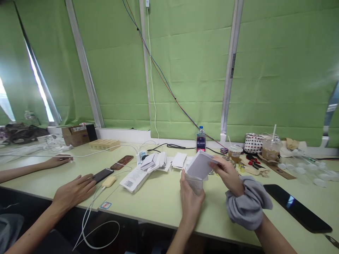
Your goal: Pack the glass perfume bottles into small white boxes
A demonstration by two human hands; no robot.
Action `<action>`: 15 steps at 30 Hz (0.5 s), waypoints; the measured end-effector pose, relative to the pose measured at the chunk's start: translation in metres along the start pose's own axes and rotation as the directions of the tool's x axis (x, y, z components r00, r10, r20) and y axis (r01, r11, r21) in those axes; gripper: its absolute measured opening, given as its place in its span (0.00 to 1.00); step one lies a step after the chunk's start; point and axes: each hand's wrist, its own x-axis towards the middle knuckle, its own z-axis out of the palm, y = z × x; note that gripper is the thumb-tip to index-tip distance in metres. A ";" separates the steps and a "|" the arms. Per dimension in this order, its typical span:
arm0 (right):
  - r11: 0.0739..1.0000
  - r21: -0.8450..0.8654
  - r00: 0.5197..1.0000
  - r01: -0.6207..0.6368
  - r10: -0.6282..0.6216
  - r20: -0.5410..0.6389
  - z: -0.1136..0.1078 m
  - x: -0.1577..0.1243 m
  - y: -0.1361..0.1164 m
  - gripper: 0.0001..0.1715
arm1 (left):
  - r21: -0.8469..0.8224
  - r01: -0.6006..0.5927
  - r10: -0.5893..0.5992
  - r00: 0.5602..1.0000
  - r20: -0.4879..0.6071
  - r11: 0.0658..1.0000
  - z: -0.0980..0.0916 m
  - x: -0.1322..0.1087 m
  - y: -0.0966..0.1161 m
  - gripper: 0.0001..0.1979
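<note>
Slightly below and right of the frame's centre, left hand and right hand hold 1 white rectangular cardboard box in narrow grip; its lower end is partly hidden.

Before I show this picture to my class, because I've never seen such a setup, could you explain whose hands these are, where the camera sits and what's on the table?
There is no machine here: a person works with two bare hands. The camera is worn on that person's head, looking forward and down. The left hand grips the lower end of a white box, while the right hand holds its upper right side. At the picture's left, another person's hand lies by a dark phone. On the pale table are more white boxes, a bottle, a plastic cup with a straw and a flat black object.
</note>
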 end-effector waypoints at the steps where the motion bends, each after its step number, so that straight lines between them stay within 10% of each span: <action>1: 1.000 -0.010 1.000 0.010 -0.010 0.013 0.002 0.001 -0.001 0.18 | -0.002 -0.006 0.006 1.000 0.001 1.000 0.000 -0.002 0.000 0.47; 15: 0.968 -0.251 0.960 0.027 0.045 0.277 0.014 -0.002 0.009 0.16 | 0.182 -0.093 0.087 0.995 0.042 0.979 0.004 -0.014 0.000 0.47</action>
